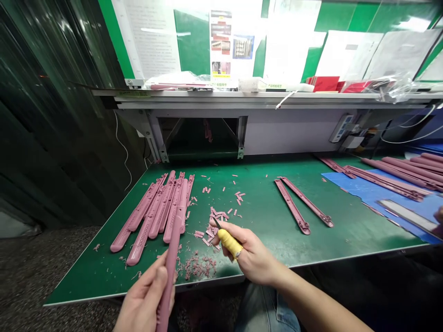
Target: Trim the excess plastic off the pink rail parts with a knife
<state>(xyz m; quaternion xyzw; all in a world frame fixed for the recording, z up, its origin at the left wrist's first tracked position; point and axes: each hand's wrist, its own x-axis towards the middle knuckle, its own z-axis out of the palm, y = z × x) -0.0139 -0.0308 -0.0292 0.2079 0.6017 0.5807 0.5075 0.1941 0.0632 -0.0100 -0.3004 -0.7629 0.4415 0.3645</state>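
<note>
My left hand [145, 295] grips a long pink moulded strip [169, 272] near the front edge of the bench, its far end pointing up the mat. My right hand [252, 253] is closed on a yellow-handled knife [228, 243], whose small dark blade points up and left over the scattered pink trimmings [197, 267]. The blade is apart from the strip. To the left of both hands, several similar pink strips [152, 212] lie in a fanned heap on the green bench mat [256, 244]. Two more pink strips [304, 205] lie to the right of my right hand.
A blue sheet [363, 198] at the right carries more pink strips [391, 177], and part of another person's hand [439, 216] shows at the right edge. A shelf [242, 97] with papers runs behind the bench. A dark green curtain [51, 115] hangs at the left.
</note>
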